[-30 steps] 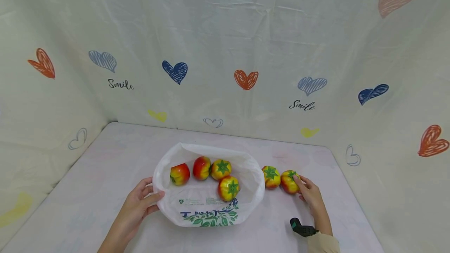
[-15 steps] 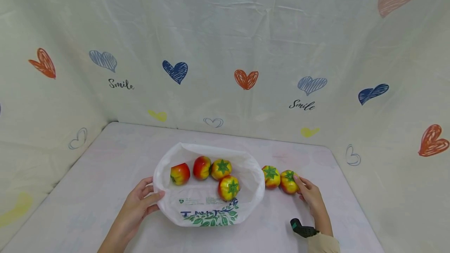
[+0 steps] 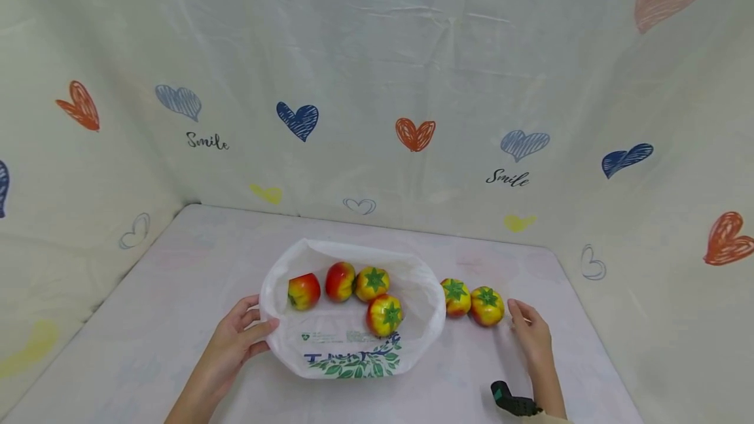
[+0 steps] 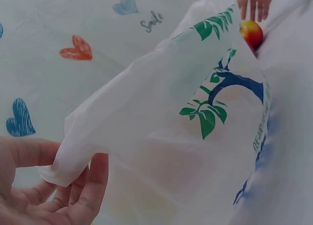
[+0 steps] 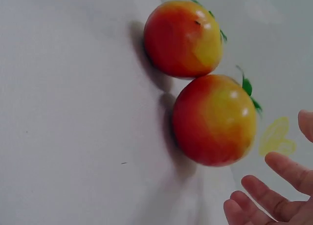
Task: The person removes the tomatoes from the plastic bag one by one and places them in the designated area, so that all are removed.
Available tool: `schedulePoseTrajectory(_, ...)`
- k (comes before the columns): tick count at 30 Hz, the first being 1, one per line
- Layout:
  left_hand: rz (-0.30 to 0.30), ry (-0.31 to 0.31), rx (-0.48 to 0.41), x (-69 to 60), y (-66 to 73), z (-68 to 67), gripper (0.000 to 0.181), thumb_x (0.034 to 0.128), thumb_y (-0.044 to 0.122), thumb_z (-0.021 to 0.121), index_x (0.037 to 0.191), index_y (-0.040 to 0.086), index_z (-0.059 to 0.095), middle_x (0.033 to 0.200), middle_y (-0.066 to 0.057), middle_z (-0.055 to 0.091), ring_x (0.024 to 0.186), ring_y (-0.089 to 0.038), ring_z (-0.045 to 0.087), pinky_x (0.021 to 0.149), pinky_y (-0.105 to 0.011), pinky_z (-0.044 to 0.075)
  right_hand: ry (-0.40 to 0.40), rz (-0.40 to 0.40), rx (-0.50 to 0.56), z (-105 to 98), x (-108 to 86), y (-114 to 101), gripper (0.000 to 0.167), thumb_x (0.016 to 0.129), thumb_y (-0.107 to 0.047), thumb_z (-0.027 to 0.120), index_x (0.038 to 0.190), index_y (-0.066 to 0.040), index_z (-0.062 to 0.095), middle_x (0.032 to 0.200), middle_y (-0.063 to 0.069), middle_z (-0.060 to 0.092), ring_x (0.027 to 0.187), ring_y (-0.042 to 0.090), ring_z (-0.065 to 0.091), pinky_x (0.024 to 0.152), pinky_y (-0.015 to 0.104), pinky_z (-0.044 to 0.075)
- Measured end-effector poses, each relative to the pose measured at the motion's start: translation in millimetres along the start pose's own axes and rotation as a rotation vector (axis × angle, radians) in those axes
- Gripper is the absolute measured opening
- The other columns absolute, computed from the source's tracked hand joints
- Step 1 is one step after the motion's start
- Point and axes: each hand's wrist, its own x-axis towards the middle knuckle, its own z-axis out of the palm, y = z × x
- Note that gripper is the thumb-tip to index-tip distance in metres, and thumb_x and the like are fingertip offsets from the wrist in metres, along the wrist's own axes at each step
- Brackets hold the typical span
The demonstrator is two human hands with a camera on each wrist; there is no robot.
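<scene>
My left hand (image 3: pixel 238 337) pinches the left rim of a white plastic bag (image 3: pixel 330 362) printed with green leaves, its mouth held wide. Several red-and-yellow tomatoes with green star-shaped tops, one of them a tomato (image 3: pixel 383 315) near the front, lie inside. Two more sit touching each other just right of the bag: a nearer-to-bag tomato (image 3: pixel 456 298) and an outer tomato (image 3: pixel 487 307). My right hand (image 3: pixel 533 335) is beside the outer one, a small gap between, fingers loosely bent and holding nothing. In the right wrist view, the fingers (image 5: pixel 266 198) stay apart from both tomatoes.
The pale tabletop (image 3: pixel 177 319) lies under everything. A cream cloth (image 3: pixel 353 70) printed with hearts hangs behind and at the sides. On my right wrist is a black strap (image 3: pixel 515 401).
My right hand has let go of the outer tomato and drawn back to the right. The tomato stays on the table. My left hand still holds the bag rim.
</scene>
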Motion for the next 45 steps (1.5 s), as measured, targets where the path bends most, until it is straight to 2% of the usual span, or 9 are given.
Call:
schedulePoseTrajectory(5,0.001,0.0,-0.005,-0.4,0.0,-0.5,0.054,0.0894,0.013,0.061,0.136,0.007,0.034,0.098,-0.001,0.056,0.081,-0.015,0.061,0.073,-0.026,0.056,0.196,-0.138,-0.089,9.4,32.2,33.9,0.058,0.086,-0.064,0.044,0.127,-0.024,0.053,0.121,0.001,0.056,0.104,0.017,0.049,0.069,0.015,0.045)
schedulePoseTrajectory(8,0.002,-0.002,-0.003,-0.4,-0.7,-1.0,0.054,0.0895,0.013,0.06,0.136,0.007,0.033,0.098,-0.001,0.056,0.081,-0.015,0.061,0.073,-0.026,0.056,0.216,-0.248,-0.063,7.7,23.2,22.9,0.048,0.086,-0.059,0.05,0.123,-0.029,0.056,0.115,-0.003,0.058,0.1,0.013,0.05,0.068,0.016,0.048)
schedulePoseTrajectory(13,-0.005,-0.002,-0.004,-0.3,-1.7,-1.7,0.055,0.0895,0.013,0.06,0.137,0.007,0.033,0.099,-0.001,0.056,0.081,-0.014,0.061,0.073,-0.026,0.056,0.144,-0.495,0.094,-5.3,-42.8,-48.9,0.034,0.088,-0.034,0.062,0.116,-0.014,0.061,0.109,0.004,0.06,0.091,0.006,0.051,0.071,0.009,0.045)
schedulePoseTrajectory(18,0.0,-0.006,-0.012,-0.4,-1.7,-1.7,0.055,0.0894,0.013,0.06,0.136,0.007,0.033,0.098,-0.001,0.056,0.081,-0.014,0.061,0.073,-0.026,0.056,0.075,-0.677,0.094,-10.0,-97.4,-109.8,0.025,0.089,-0.014,0.062,0.111,-0.003,0.061,0.106,0.009,0.06,0.091,-0.004,0.05,0.08,0.0,0.04)
schedulePoseTrajectory(23,0.006,-0.011,-0.014,-0.8,-1.4,-1.3,0.054,0.0896,0.013,0.06,0.136,0.007,0.033,0.098,-0.001,0.056,0.081,-0.014,0.061,0.073,-0.026,0.056,0.052,-0.74,0.036,-5.4,-115.5,-132.5,0.024,0.085,-0.005,0.065,0.109,-0.004,0.063,0.105,0.005,0.061,0.092,-0.003,0.052,0.08,0.001,0.042)
schedulePoseTrajectory(26,0.002,-0.009,-0.008,-1.0,-1.6,-1.5,0.054,0.0898,0.013,0.06,0.137,0.007,0.033,0.098,-0.001,0.055,0.081,-0.014,0.061,0.073,-0.026,0.056,0.009,-0.795,0.027,-1.7,-119.9,-139.9,0.025,0.083,-0.004,0.067,0.107,-0.005,0.063,0.105,0.003,0.061,0.092,0.006,0.057,0.079,0.003,0.045)
schedulePoseTrajectory(33,0.001,-0.007,0.005,-0.9,-1.4,-1.4,0.055,0.0898,0.013,0.06,0.137,0.008,0.033,0.099,-0.001,0.055,0.082,-0.014,0.061,0.074,-0.026,0.056,-0.135,-0.907,0.002,12.2,-125.8,-154.2,0.027,0.081,-0.004,0.069,0.107,-0.007,0.062,0.106,0.002,0.061,0.085,0.015,0.063,0.072,0.02,0.055)
schedulePoseTrajectory(37,-0.002,0.0,0.012,-1.3,-0.9,-0.9,0.055,0.0895,0.014,0.061,0.137,0.008,0.033,0.1,-0.003,0.056,0.082,-0.015,0.061,0.074,-0.027,0.057,-0.171,-0.89,-0.089,20.5,-129.5,-163.0,0.029,0.08,-0.009,0.071,0.109,-0.012,0.063,0.108,0.0,0.062,0.091,0.016,0.061,0.079,0.029,0.055)
schedulePoseTrajectory(45,-0.015,0.012,0.024,-1.5,-0.1,0.6,0.056,0.0885,0.016,0.062,0.136,0.009,0.034,0.102,-0.005,0.055,0.083,-0.016,0.061,0.075,-0.028,0.057,-0.322,-0.77,-0.222,39.5,-135.1,-173.0,0.035,0.083,-0.015,0.069,0.116,-0.017,0.06,0.115,-0.005,0.061,0.102,0.015,0.058,0.089,0.035,0.052)
